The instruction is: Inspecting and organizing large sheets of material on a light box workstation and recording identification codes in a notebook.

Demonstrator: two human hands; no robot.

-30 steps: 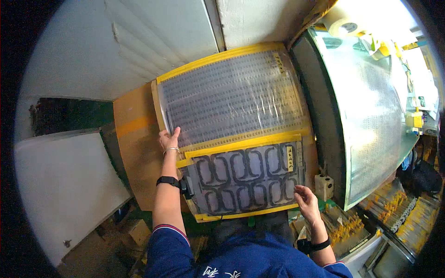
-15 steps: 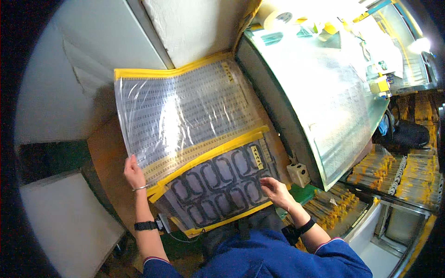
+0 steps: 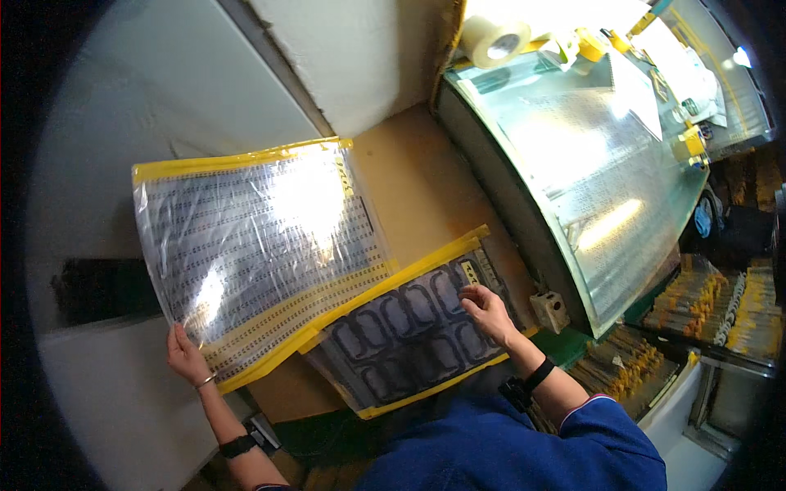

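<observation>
A large clear film sheet [image 3: 254, 237] with rows of small dark marks and yellow taped edges lies across the left part of the brown board. My left hand [image 3: 188, 358] is closed on its lower left corner. Partly under its lower yellow edge is a second film sheet [image 3: 413, 335], printed with dark rounded outlines and also bordered in yellow. My right hand [image 3: 489, 314] is over the upper right part of this second sheet, fingers loosely bent with nothing seen in them. Whether it touches the sheet is unclear.
Beneath the sheets is a brown board [image 3: 401, 164]. A glass-topped light table [image 3: 565, 188] rises to the right, with a tape roll [image 3: 498, 42] on it. A white socket box [image 3: 549, 312] sits at its side. Racks of yellow-edged sheets [image 3: 630, 368] stand at the lower right.
My left hand has moved left and down, drawing the marked sheet leftward and uncovering more brown board. My right hand stays over the outlined sheet. My view has shifted slightly.
</observation>
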